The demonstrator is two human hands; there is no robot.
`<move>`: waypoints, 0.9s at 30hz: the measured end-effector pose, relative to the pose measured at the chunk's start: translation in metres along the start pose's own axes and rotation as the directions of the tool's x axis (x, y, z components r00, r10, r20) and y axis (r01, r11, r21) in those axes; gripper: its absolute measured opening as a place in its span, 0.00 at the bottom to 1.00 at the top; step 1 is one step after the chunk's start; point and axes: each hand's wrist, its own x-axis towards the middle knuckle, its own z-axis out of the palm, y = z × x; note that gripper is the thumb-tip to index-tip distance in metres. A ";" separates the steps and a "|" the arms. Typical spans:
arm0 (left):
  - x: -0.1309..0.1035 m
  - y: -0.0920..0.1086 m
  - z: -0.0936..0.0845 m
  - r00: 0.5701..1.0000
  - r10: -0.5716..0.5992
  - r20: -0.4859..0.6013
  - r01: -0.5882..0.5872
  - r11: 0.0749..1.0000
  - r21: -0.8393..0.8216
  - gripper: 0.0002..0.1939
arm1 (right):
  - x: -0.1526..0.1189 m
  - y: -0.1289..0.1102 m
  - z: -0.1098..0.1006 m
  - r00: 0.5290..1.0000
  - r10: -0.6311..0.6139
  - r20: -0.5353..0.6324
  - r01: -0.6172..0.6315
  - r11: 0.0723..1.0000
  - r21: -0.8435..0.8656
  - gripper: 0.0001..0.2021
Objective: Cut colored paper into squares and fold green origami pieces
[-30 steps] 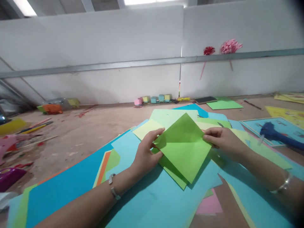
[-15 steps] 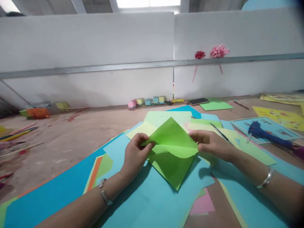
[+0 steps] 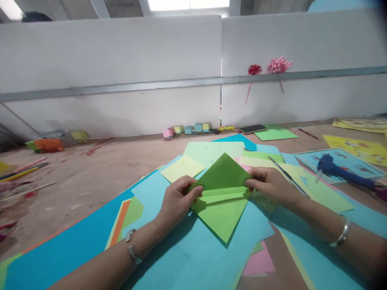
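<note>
A square green paper [image 3: 222,215] is held cornerwise above light blue sheets [image 3: 169,257], with a crease running across its middle and its upper half tilted up. My left hand [image 3: 181,197] pinches its left corner between thumb and fingers. At the right corner, my right hand [image 3: 267,183] grips the paper the same way. The lower corner points toward me. Just beyond my right hand lies a metal craft knife or similar thin tool [image 3: 287,176].
A blue glue gun [image 3: 344,173] lies at the right on a blue picture card. Small coloured paper cubes [image 3: 189,129] and a phone [image 3: 253,129] stand along the white wall. Pencils [image 3: 24,171] are at the left, and a pale yellow sheet [image 3: 181,168] lies behind my left hand.
The green paper's upper half has tilted up and looks darker, with a sharper crease across the middle. Both hands have shifted slightly, uncovering more of the pale yellow sheet.
</note>
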 end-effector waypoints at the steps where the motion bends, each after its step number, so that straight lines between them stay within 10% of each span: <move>1: 0.000 0.000 0.000 1.000 0.007 -0.001 -0.007 1.000 0.024 0.12 | 0.001 0.000 0.000 1.000 0.018 -0.002 -0.018 1.000 0.003 0.09; 13: -0.001 0.000 0.001 0.998 -0.051 -0.045 0.054 0.996 0.064 0.14 | 0.002 -0.004 -0.003 0.996 0.087 0.015 -0.085 0.993 -0.076 0.10; 19: -0.001 0.002 -0.003 0.996 0.073 0.051 -0.081 0.980 0.184 0.14 | 0.000 -0.005 -0.005 0.999 -0.024 0.021 0.026 0.995 -0.093 0.09; 27: -0.008 0.009 0.001 0.968 -0.048 0.246 0.034 0.998 0.061 0.12 | -0.004 -0.012 -0.007 0.999 -0.022 -0.049 0.028 0.990 0.135 0.11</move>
